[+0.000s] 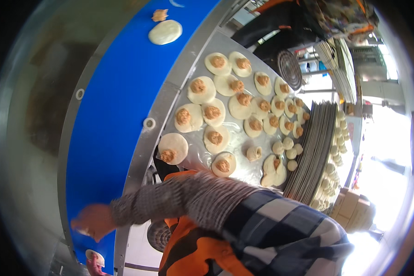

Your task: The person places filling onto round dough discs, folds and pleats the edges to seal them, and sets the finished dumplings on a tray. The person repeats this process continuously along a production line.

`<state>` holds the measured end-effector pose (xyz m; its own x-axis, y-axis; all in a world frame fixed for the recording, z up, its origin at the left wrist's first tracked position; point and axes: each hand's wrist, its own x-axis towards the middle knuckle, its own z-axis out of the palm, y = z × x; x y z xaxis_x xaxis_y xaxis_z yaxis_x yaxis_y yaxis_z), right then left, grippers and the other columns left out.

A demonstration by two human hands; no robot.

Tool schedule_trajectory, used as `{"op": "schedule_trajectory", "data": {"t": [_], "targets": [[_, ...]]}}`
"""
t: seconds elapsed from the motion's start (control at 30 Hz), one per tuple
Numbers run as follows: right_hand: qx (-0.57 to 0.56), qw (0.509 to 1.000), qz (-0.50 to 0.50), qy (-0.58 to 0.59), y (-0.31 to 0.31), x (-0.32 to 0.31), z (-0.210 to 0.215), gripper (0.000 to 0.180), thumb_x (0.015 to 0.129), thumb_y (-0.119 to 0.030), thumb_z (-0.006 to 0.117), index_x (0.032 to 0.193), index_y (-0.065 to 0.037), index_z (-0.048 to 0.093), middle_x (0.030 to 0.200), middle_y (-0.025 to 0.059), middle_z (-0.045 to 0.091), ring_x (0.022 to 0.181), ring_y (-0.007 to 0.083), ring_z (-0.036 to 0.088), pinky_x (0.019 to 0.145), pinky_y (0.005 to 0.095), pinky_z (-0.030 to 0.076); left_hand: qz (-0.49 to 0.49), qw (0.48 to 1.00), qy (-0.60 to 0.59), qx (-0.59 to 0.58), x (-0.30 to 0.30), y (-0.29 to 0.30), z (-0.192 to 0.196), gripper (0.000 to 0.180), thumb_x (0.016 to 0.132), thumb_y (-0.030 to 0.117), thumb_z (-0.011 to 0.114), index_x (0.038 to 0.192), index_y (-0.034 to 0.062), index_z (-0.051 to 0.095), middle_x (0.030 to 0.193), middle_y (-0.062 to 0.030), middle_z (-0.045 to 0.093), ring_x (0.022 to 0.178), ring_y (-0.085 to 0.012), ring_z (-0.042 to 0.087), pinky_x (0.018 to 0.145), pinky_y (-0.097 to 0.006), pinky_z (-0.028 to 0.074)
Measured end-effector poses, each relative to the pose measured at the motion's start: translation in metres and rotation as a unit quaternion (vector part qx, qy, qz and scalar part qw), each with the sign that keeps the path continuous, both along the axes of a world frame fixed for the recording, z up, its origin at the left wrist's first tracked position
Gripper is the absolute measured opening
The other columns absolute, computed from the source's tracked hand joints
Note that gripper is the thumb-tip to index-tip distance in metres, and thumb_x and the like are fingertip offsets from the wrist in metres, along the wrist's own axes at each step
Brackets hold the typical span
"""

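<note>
Dough round (95, 254) at the bottom of the head view, down on the lower end of the blue belt (115, 106), and the left hand (94, 267) is right there on it! Its fingers touch the round's lower edge, but the frame cuts the hand off, so whether they pinch it or merely lie against it, I cannot tell.

Just above, over the same belt, comes the right hand (94, 221), at the end of a ribbed grey sleeve (156, 202). It's all blur! A pale patch (83, 231) shows by the fingers, yet how far apart they are, and whether they grasp anything, I cannot tell.

Up at the belt's far end, well apart from both hands, lies another dough disc (169, 33), with a lump of orange-brown filling (160, 15) just beyond it.

Over to the metal counter (241, 142), and what a crowd! Flat rounds spread across it, each bearing filling; the one nearest the belt (175, 131) carries its lump toward the lower edge. A gathered piece (254, 153) sits among them, small pale balls (288, 143) cluster near a tall grey stack (310, 152), and beyond the counter is another person (340, 18) in dark trousers.
</note>
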<state>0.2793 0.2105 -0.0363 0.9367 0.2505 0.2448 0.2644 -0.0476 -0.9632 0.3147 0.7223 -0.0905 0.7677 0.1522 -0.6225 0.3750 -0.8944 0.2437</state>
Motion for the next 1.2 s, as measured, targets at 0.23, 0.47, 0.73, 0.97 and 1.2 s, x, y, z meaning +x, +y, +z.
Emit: {"op": "schedule_trajectory", "data": {"t": [0.23,0.47,0.73,0.97,1.2], "targets": [[-0.185,0.864,-0.433,0.177,-0.317,-0.192,0.040,0.049,0.077,-0.030,0.077,0.117,-0.007,0.062,0.086,0.0081,0.071,0.071,0.0204,0.067,0.067,0.0335,0.055,-0.289,0.902,-0.287,0.145,-0.046,-0.161,0.082,0.041,0.080,0.023,0.074,0.109,0.0009,0.058,0.101,-0.0173,0.059,0.092,-0.0313,0.058,0.078,-0.042,0.049],[0.079,0.785,-0.539,0.295,-0.346,-0.348,0.036,0.061,0.076,-0.021,0.078,0.128,-0.002,0.053,0.107,0.0146,0.067,0.090,0.0172,0.065,0.080,0.0281,0.052,-0.326,0.863,0.086,-0.376,-0.147,-0.541,0.075,0.047,0.082,0.017,0.073,0.121,0.0013,0.052,0.108,-0.0144,0.063,0.101,-0.0215,0.061,0.085,-0.035,0.050],[-0.423,0.688,-0.468,0.358,-0.329,-0.331,0.033,0.047,0.082,-0.025,0.068,0.123,-0.005,0.056,0.098,0.0141,0.068,0.082,0.0316,0.066,0.071,0.0411,0.052,-0.562,0.802,-0.051,-0.196,-0.186,-0.652,0.046,0.042,0.085,0.023,0.068,0.119,0.0036,0.053,0.102,-0.0206,0.062,0.094,-0.0373,0.061,0.078,-0.042,0.051],[-0.367,0.781,-0.485,0.143,-0.387,-0.207,0.069,0.038,0.080,-0.014,0.070,0.116,-0.008,0.062,0.100,0.0102,0.066,0.077,0.0235,0.066,0.069,0.0349,0.053,-0.287,0.852,-0.380,-0.216,-0.054,-0.607,0.089,0.055,0.084,0.013,0.070,0.132,0.0026,0.047,0.116,-0.0198,0.056,0.104,-0.0348,0.058,0.087,-0.040,0.049],[-0.549,0.763,-0.339,-0.023,-0.484,0.035,0.015,0.052,0.079,-0.012,0.070,0.128,-0.012,0.054,0.123,0.0118,0.058,0.094,0.0280,0.063,0.082,0.0384,0.053,-0.292,0.892,-0.307,-0.160,0.034,-0.553,0.038,0.044,0.087,0.013,0.067,0.128,0.0042,0.053,0.110,-0.0140,0.059,0.101,-0.0306,0.058,0.085,-0.036,0.050]]}}
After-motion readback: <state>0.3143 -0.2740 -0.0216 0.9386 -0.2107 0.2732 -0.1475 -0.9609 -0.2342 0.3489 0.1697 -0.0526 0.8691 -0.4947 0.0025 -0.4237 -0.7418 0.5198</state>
